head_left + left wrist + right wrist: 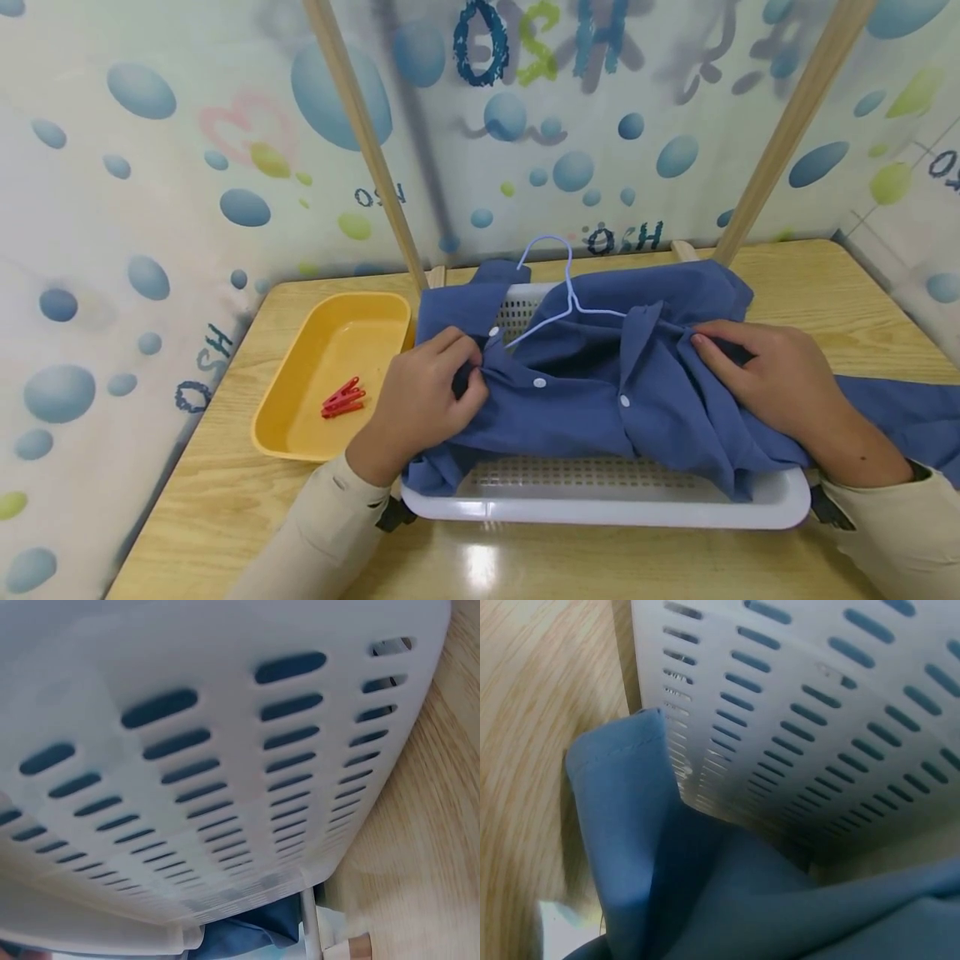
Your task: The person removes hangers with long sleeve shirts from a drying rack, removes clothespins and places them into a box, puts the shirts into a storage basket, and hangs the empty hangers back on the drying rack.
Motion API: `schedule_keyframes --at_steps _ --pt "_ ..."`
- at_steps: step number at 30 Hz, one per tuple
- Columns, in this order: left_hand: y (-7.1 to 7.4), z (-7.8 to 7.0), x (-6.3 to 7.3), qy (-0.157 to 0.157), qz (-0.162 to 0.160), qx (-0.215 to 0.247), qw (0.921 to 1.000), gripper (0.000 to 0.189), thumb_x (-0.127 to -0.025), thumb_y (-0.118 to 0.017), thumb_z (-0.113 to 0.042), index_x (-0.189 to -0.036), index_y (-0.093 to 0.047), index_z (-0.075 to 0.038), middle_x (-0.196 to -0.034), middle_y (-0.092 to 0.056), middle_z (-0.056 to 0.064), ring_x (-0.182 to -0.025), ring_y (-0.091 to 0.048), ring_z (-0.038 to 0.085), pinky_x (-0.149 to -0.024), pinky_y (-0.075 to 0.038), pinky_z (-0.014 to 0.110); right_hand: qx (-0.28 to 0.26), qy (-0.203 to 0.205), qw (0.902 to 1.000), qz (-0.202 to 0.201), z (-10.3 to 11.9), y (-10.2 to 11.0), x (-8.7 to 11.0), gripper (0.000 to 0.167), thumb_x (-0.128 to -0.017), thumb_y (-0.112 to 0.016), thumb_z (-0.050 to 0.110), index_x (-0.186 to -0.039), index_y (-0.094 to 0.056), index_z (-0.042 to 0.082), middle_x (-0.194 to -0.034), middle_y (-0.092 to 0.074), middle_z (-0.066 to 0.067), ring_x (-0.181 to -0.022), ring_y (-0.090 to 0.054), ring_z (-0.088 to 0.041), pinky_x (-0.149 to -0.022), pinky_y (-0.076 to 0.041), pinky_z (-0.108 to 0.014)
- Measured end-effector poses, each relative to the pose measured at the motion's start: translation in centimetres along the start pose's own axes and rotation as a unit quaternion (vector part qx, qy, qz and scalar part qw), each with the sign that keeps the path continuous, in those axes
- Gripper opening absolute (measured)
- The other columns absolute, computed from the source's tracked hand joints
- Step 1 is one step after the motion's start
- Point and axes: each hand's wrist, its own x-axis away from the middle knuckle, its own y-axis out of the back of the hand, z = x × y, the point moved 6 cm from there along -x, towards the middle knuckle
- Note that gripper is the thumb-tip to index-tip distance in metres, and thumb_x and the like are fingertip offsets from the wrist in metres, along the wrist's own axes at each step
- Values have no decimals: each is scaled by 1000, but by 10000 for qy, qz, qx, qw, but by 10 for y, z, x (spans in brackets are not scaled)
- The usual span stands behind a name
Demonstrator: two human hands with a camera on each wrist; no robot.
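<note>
Clothespins (345, 407), red, lie in a yellow tray (360, 333). Next, I see the left hand (431, 383) pinching a blue button-up shirt (562, 421), draped over a white perforated basket (600, 512); a pale-blue hanger (570, 287) sits partly under its cloth; the right hand (787, 375) pinches it too.

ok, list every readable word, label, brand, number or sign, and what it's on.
"O2H" (middle could be S): large, top of patterned backdrop.
"O2H" (same middle): small, backdrop, behind white basket.
"O2H", sideways: backdrop, left.
Backdrop print crossed by left wooden pole: partly hidden, unclear.
Backdrop print, right edge: cut off, unclear.
Grey shapes near top: too blurred.
Blue shirt, basket: nothing readable.
</note>
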Motion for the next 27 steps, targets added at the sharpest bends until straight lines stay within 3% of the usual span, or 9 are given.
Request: schedule_keyframes --at_steps 6,10,13,15,22,27 --pt "2 0 -1 -221 -198 194 9994 8 -80 -56 -18 -75 -57 -12 -94 -60 6 -72 -55 17 -51 -46 28 -21 -96 9999 28 0 0 0 19 -86 -73 13 -103 -78 8 -89 -77 -16 -72 -72 -34 -67 -53 -54" --pt "3 -1 -2 -330 -202 393 9985 9 -80 -57 -17 -72 -57 -12 -113 -62 10 -97 -59 25 -75 -54 37 -21 -113 9999 46 -1 0 0 19 -87 -72 13 -104 -78 7 -90 -76 -17 -73 -72 -35 -68 -53 -55" --pt "3 -1 -2 -383 -153 509 9979 11 -80 -56 -16 -69 -56 -12 -129 -60 13 -118 -55 30 -97 -45 47 -21 -100 9999 72 -1 0 0 19 -86 -72 13 -104 -78 7 -90 -76 -17 -72 -72 -35 -67 -54 -54" --pt "3 -1 -2 -431 -131 489 9978 12 -81 -56 -17 -69 -56 -13 -132 -61 12 -126 -53 30 -101 -41 49 -16 -107 9999 63 -1 0 0 19 -87 -72 13 -104 -78 7 -89 -76 -17 -72 -72 -34 -67 -53 -54" --pt "4 -3 -3 -456 -168 355 9982 10 -82 -55 -18 -74 -55 -13 -109 -70 8 -107 -63 24 -93 -42 44 -7 -99 9999 35 -1 1 0 19 -87 -72 13 -104 -78 7 -88 -76 -17 -72 -72 -34 -67 -53 -54" --pt "6 -3 -2 -397 -260 535 9974 8 -83 -57 -19 -83 -58 -11 -105 -72 9 -98 -67 22 -88 -46 41 -37 -48 10000 -3 -1 0 0 18 -86 -73 12 -103 -78 8 -88 -77 -16 -71 -72 -33 -66 -53 -52"
